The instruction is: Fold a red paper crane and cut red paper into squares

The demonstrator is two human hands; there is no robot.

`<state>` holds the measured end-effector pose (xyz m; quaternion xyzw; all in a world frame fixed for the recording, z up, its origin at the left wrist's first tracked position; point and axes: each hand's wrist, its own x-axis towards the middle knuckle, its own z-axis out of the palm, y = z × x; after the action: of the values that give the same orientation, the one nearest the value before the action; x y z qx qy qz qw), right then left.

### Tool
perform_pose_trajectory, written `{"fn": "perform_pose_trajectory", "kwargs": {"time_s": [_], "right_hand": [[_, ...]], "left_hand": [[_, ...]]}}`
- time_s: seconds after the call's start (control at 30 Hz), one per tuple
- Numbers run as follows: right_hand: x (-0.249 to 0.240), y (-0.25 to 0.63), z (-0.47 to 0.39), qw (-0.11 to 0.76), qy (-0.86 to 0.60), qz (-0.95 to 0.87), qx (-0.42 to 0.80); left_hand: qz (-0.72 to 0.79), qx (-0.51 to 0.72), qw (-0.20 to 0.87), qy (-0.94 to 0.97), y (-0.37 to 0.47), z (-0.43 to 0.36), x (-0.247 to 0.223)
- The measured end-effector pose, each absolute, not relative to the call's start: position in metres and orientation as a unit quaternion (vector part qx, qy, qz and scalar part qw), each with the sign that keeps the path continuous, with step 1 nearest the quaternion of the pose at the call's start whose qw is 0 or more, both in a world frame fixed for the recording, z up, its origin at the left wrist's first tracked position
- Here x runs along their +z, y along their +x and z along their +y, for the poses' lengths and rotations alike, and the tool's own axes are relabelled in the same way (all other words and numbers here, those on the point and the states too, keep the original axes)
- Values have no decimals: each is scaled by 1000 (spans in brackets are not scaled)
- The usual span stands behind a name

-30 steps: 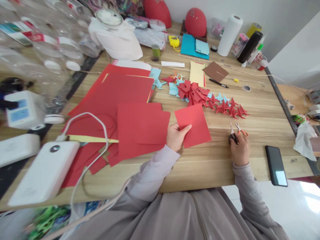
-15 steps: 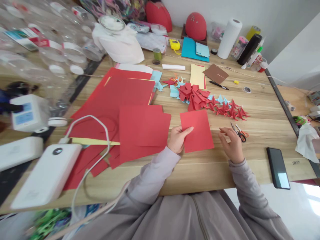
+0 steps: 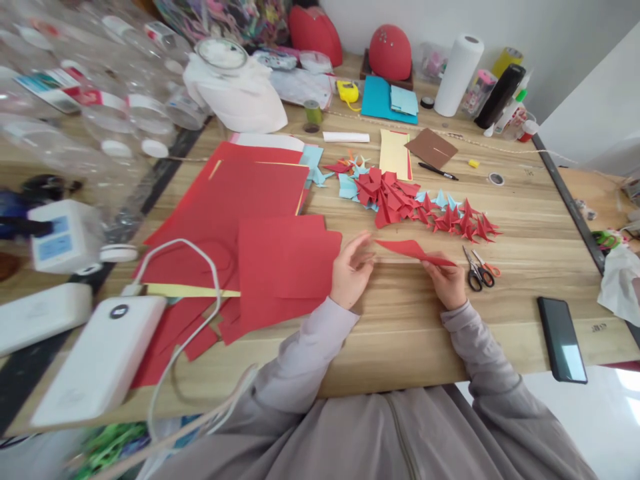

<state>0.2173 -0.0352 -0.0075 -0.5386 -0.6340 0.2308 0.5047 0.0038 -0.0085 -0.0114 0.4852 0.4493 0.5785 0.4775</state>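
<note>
A red paper sheet is pinched at its right side by my right hand. The sheet is seen nearly edge-on, raised above the wooden table. My left hand is beside the sheet's left end, fingers apart and holding nothing. To its left lie square red sheets on a larger red stack. Folded red paper pieces lie in a heap beyond my hands, with pale blue ones among them. Scissors rest just right of my right hand.
A phone lies at the right edge. White power banks with a cable sit at the left, near clear plastic bottles. A black pen and a brown sheet lie farther back.
The red sheet has passed from my left hand to my right hand and turned from facing up to nearly edge-on. My right hand has moved left; my left hand has opened.
</note>
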Motion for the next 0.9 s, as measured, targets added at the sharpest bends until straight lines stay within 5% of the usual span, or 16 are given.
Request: {"fn": "perform_pose_trajectory", "kwargs": {"time_s": [0.17, 0.43, 0.7, 0.9], "right_hand": [[-8, 221, -35, 570, -571, -529, 262], [2, 213, -44, 496, -493, -563, 442], [6, 225, -41, 584, -490, -552, 338], [12, 225, -45, 486, -495, -671, 262]], "left_hand": [[468, 535, 310, 631, 6, -13, -19], [429, 524, 432, 595, 14, -19, -11], [357, 540, 191, 738, -1, -18, 2], [375, 491, 195, 762, -6, -20, 2]]}}
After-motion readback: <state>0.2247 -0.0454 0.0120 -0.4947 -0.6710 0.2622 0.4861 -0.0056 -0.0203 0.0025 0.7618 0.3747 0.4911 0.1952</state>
